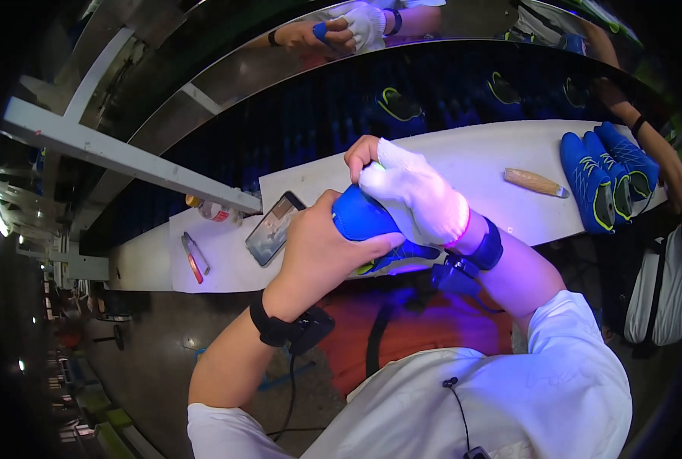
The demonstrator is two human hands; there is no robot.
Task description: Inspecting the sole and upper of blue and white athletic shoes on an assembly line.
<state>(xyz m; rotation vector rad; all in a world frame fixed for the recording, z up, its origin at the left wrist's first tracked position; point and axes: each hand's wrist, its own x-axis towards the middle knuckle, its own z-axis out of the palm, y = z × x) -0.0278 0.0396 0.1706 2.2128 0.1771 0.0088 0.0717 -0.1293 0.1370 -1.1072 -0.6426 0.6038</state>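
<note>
A blue shoe (361,216) with touches of yellow-green is held above the near edge of the white work surface. My bare left hand (318,233) closes around its left side, with the thumb lying across the near part. On the far right side of the shoe, my right hand (417,187), in a white glove that leaves fingertips bare, has its fingers curled in against it. Part of the shoe is hidden beneath both hands, and whether the right fingers pinch anything small cannot be made out.
A phone (274,228), red-handled pliers or cutters (194,258) and a bottle (214,210) lie left. At right are a wooden-handled tool (536,182), several blue shoes (602,177) and another person's arm (658,149). A dark conveyor carrying shoes (400,105) runs behind. A metal beam (126,157) slants in.
</note>
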